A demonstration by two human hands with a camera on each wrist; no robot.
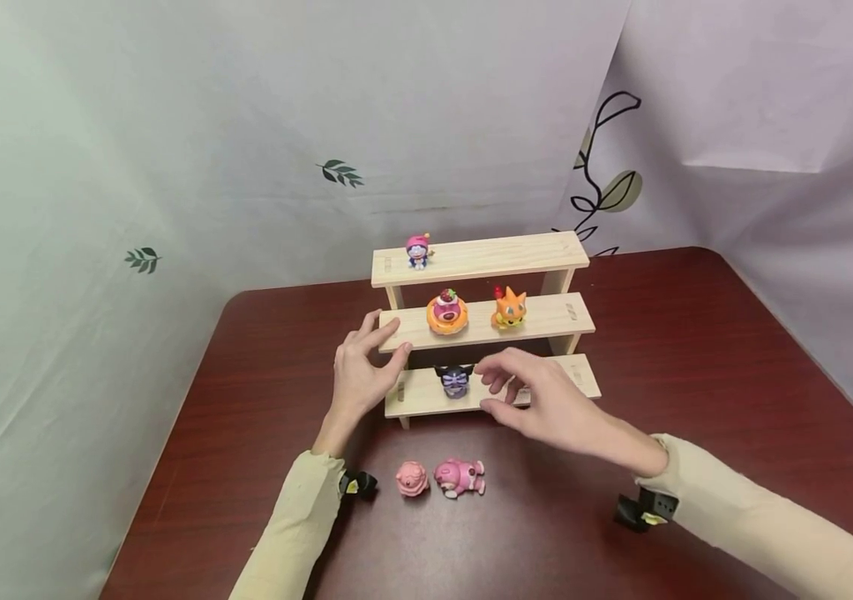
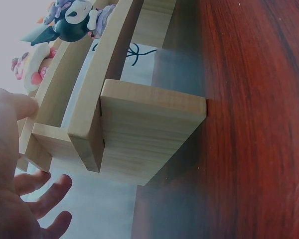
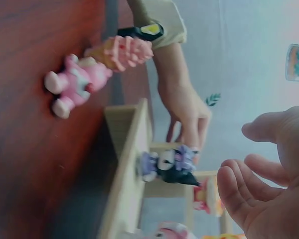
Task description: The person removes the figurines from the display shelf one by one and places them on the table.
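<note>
My left hand (image 1: 362,367) holds the left end of the middle board of a three-step wooden display stand (image 1: 501,258), thumb at its front edge. My right hand (image 1: 546,400) hovers over the bottom board with fingers loosely bent and nothing in them. Just left of its fingertips, a dark figurine with a black pointed hood (image 1: 455,381) stands upright on that board. A pink-and-white figurine (image 3: 172,231) appears low in the right wrist view, partly cut off; in the head view the right hand mostly hides it.
On the middle board sit a figurine in an orange ring (image 1: 447,313) and an orange-and-yellow figurine (image 1: 510,309). A pink-hooded figurine (image 1: 417,252) stands on the top board. Before the stand, a pink ice-cream-cone figurine (image 1: 412,479) and a pink bear figurine (image 1: 461,477) lie on the dark red table (image 1: 261,375).
</note>
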